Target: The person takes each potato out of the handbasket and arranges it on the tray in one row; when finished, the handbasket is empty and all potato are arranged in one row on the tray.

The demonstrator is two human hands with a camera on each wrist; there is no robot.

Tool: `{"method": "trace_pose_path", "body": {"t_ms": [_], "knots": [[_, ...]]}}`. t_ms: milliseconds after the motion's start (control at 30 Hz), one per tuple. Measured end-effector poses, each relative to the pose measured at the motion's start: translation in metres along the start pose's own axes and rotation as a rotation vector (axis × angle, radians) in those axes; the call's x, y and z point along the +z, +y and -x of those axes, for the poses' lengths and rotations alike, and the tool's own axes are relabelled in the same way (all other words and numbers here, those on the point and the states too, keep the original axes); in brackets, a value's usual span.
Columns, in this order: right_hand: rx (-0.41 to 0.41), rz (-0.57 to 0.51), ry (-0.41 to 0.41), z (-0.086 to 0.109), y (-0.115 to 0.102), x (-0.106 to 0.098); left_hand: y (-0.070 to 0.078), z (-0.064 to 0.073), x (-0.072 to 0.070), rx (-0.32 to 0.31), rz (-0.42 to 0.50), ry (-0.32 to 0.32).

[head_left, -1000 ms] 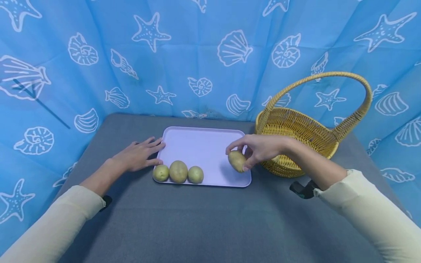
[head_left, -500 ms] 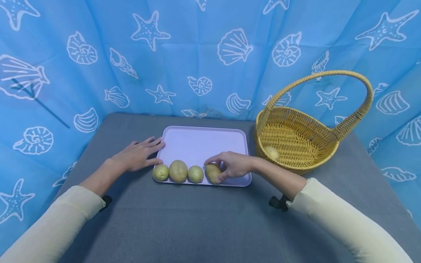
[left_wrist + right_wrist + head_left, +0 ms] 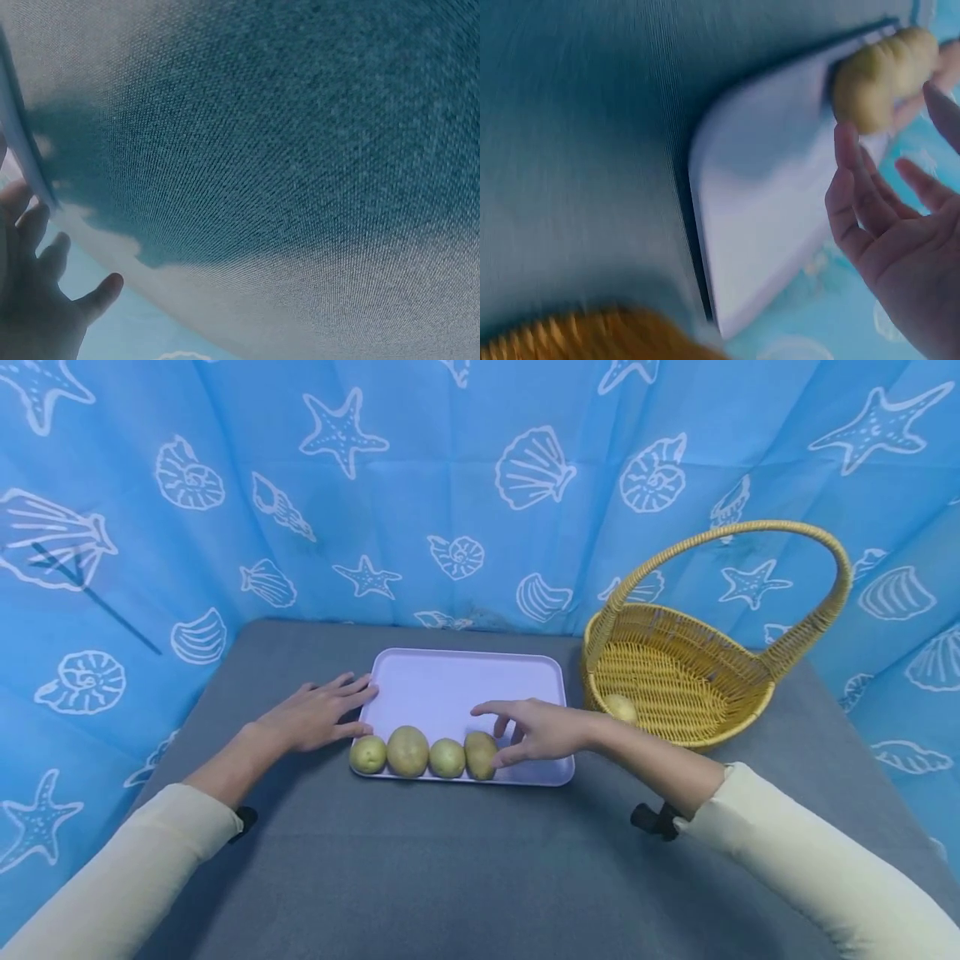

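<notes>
Several potatoes stand in a row along the near edge of a pale lilac tray (image 3: 465, 693). The rightmost potato (image 3: 480, 755) is beside my right hand (image 3: 551, 728), whose fingers are spread above the tray with the thumb tip right at the potato's side. In the right wrist view that hand (image 3: 900, 240) holds nothing, and the potatoes (image 3: 866, 94) look blurred beyond its fingertips. My left hand (image 3: 318, 714) rests with straight fingers at the tray's left rim, its thumb close over the leftmost potato (image 3: 368, 754). The left wrist view shows the left hand (image 3: 45, 285) only partly.
A yellow wicker basket (image 3: 675, 635) with a tall arched handle stands right of the tray, one potato (image 3: 621, 708) inside it. Dark grey cloth covers the table (image 3: 450, 877). Behind hangs a blue curtain (image 3: 450, 485) with shell prints.
My right hand has carried a potato leftward from near the basket, set it at the row's right end and let go, its fingers now spread. The left hand has stayed in place.
</notes>
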State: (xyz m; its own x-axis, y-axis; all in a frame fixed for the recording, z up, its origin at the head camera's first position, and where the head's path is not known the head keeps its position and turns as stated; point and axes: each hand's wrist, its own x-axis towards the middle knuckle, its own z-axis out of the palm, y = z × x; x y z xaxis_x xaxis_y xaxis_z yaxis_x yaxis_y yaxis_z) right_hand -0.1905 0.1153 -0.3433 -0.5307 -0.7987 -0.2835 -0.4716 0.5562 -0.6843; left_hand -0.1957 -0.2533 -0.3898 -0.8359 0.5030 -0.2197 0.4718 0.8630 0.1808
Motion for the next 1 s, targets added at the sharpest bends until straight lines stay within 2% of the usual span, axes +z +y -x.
{"method": "trace_pose_path", "body": {"t_ms": [233,433,600,767,1000], "knots": [[0.046,0.012,-0.009,0.039,-0.004,-0.052,0.001,-0.001,-0.002,0.001,-0.014,0.000],[0.090,0.043,-0.051,0.072,0.003,-0.096,0.002,-0.001,-0.002,0.008,-0.024,-0.002],[0.163,-0.047,-0.078,0.098,0.011,-0.125,0.003,-0.001,-0.002,0.010,-0.025,0.000],[0.246,-0.138,-0.075,0.109,0.028,-0.139,0.003,0.001,-0.002,0.003,-0.024,0.000],[0.309,-0.277,-0.128,0.114,0.066,-0.133,0.003,0.001,-0.002,0.009,-0.020,0.006]]}}
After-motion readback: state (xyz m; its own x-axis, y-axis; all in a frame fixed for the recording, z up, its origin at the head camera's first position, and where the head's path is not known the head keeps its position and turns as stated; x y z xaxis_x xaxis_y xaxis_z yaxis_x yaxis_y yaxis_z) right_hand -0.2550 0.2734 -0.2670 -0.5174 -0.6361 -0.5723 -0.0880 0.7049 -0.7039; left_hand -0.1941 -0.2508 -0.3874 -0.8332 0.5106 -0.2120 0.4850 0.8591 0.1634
